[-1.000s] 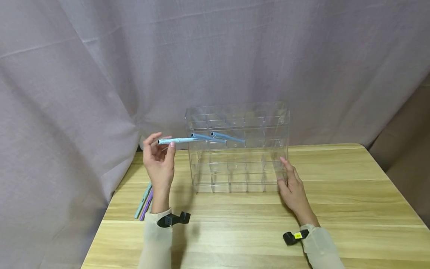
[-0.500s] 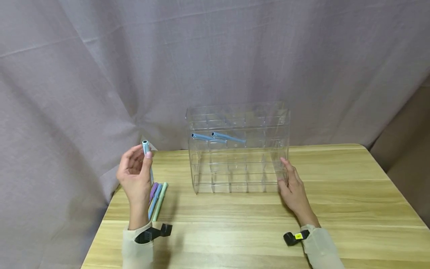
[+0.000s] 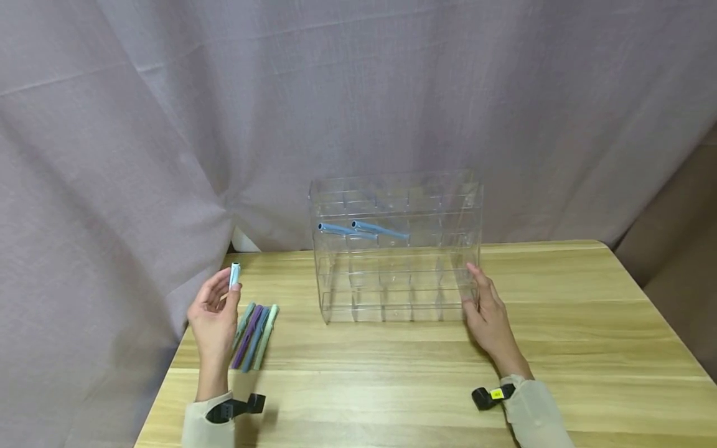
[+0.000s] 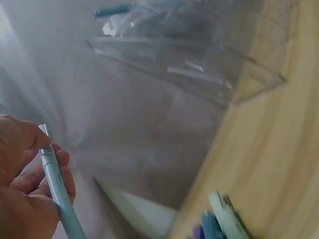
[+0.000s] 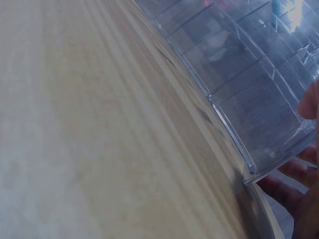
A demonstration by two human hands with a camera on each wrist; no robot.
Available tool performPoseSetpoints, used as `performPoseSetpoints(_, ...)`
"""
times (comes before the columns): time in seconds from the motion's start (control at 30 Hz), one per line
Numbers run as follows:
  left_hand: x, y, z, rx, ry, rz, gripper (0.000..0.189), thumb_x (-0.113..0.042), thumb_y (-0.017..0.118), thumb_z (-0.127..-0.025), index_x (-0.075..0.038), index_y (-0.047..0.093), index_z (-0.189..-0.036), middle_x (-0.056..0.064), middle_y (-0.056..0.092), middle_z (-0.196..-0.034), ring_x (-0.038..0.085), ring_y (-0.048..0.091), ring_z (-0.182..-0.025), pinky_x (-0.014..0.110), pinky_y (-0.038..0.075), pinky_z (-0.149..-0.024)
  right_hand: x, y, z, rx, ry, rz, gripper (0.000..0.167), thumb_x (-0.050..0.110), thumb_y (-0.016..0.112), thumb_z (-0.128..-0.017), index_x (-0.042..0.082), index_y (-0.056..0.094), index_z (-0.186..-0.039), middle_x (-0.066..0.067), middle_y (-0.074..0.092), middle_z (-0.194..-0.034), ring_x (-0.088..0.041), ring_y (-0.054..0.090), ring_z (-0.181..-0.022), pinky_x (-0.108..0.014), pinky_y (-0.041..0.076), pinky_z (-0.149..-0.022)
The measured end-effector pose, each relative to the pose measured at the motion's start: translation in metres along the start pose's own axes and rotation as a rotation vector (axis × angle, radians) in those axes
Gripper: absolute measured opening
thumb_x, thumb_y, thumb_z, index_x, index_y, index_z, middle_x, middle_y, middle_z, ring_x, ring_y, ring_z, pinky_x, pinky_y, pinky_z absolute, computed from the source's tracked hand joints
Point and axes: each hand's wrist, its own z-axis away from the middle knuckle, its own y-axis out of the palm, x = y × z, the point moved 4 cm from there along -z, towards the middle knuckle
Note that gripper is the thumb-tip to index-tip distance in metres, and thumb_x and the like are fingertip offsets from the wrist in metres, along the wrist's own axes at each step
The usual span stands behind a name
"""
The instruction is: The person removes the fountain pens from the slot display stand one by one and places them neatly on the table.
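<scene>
My left hand [image 3: 214, 317] pinches a light blue pen [image 3: 234, 275] between thumb and fingers, left of the rack and above the table. The left wrist view has the same pen [image 4: 61, 194] slanting across the curled fingers. My right hand [image 3: 488, 308] grips the right side wall of a clear acrylic rack [image 3: 394, 314], thumb at the front and fingers outside, as the right wrist view confirms. Two blue pens, a left one [image 3: 342, 230] and a right one [image 3: 381, 229], lie tilted in upper compartments of the rack.
Beside my left wrist, several pens lie side by side on the wooden table [image 3: 392, 386]: a purple pen [image 3: 246, 339], a blue pen [image 3: 256, 342], a pale green pen [image 3: 266, 336] and a partly hidden teal one. A grey curtain [image 3: 358, 93] hangs behind.
My left hand has moved left and down, away from the rack's left side, and the pen has swung from level to upright. The right hand and the rack stay in place.
</scene>
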Motion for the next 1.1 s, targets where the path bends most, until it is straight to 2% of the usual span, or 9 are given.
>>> performPoseSetpoints(0.23, 0.024, -0.025, 0.0, 0.022, -0.042, -0.109, 0.036, 0.008, 0.069, -0.097, 0.001, 0.072, -0.132, -0.015, 0.075, -0.108, -0.001, 0.071, -0.095, 0.009, 0.055, -0.076, 0.002, 0.001, -0.004, 0.013, -0.016, 0.0, 0.082, -0.006, 0.056, -0.095, 0.023, 0.032, -0.169, -0.025, 0.049, -0.16, -0.056, 0.049, -0.144, -0.081, 0.042, -0.111)
performPoseSetpoints(0.3, 0.03, -0.032, 0.001, 0.034, -0.046, -0.147, 0.038, 0.011, 0.068, -0.095, 0.002, 0.073, -0.132, -0.012, 0.072, -0.11, -0.003, 0.069, -0.094, 0.008, 0.054, -0.074, 0.003, 0.002, -0.004, 0.017, -0.018, 0.001, 0.083, -0.006, 0.055, -0.096, 0.025, 0.031, -0.169, -0.025, 0.049, -0.159, -0.056, 0.05, -0.144, -0.081, 0.042, -0.111)
performPoseSetpoints(0.43, 0.039, -0.038, 0.001, 0.072, -0.036, -0.267, 0.041, 0.012, 0.067, -0.094, 0.0, 0.074, -0.133, 0.005, 0.069, -0.117, -0.007, 0.063, -0.093, 0.004, 0.052, -0.074, 0.003, 0.001, -0.002, 0.013, -0.007, 0.006, 0.082, -0.005, 0.055, -0.096, 0.027, 0.031, -0.169, -0.026, 0.051, -0.156, -0.055, 0.053, -0.14, -0.081, 0.043, -0.109)
performPoseSetpoints(0.57, 0.05, -0.041, -0.001, 0.099, -0.044, -0.415, 0.039, 0.007, 0.067, -0.096, -0.003, 0.075, -0.133, 0.021, 0.073, -0.118, -0.013, 0.06, -0.09, 0.0, 0.049, -0.076, 0.002, 0.0, 0.001, 0.008, 0.012, 0.004, 0.081, -0.004, 0.055, -0.097, 0.027, 0.032, -0.169, -0.027, 0.052, -0.155, -0.056, 0.055, -0.136, -0.082, 0.043, -0.107)
performPoseSetpoints(0.67, 0.06, -0.042, -0.003, 0.111, -0.054, -0.503, 0.037, 0.005, 0.067, -0.095, -0.003, 0.076, -0.13, 0.026, 0.076, -0.114, -0.014, 0.058, -0.084, -0.002, 0.047, -0.074, 0.002, -0.001, 0.001, 0.01, 0.02, 0.001, 0.081, -0.003, 0.055, -0.097, 0.027, 0.031, -0.169, -0.027, 0.051, -0.156, -0.057, 0.054, -0.137, -0.083, 0.042, -0.108)
performPoseSetpoints(0.83, 0.077, -0.044, -0.006, 0.128, -0.088, -0.603, 0.036, 0.004, 0.067, -0.093, -0.002, 0.077, -0.127, 0.026, 0.078, -0.111, -0.014, 0.056, -0.078, -0.002, 0.044, -0.069, 0.0, 0.0, 0.001, 0.012, 0.032, 0.002, 0.082, -0.003, 0.055, -0.098, 0.029, 0.03, -0.169, -0.027, 0.05, -0.157, -0.057, 0.054, -0.137, -0.083, 0.042, -0.108)
performPoseSetpoints(0.97, 0.087, -0.046, -0.006, 0.156, -0.137, -0.678, 0.037, 0.0, 0.068, -0.092, -0.006, 0.077, -0.128, 0.022, 0.08, -0.113, -0.01, 0.058, -0.079, 0.004, 0.042, -0.07, 0.0, 0.0, 0.001, 0.009, 0.03, 0.009, 0.081, -0.002, 0.055, -0.098, 0.029, 0.031, -0.169, -0.028, 0.051, -0.155, -0.055, 0.054, -0.136, -0.082, 0.042, -0.108)
performPoseSetpoints(1.1, 0.094, -0.047, -0.004, 0.18, -0.167, -0.727, 0.039, -0.003, 0.068, -0.092, -0.008, 0.076, -0.13, 0.019, 0.081, -0.114, -0.009, 0.06, -0.079, 0.021, 0.043, -0.08, 0.0, -0.001, 0.001, 0.009, 0.027, 0.012, 0.082, -0.002, 0.055, -0.097, 0.028, 0.031, -0.169, -0.027, 0.051, -0.155, -0.055, 0.054, -0.137, -0.081, 0.042, -0.109)
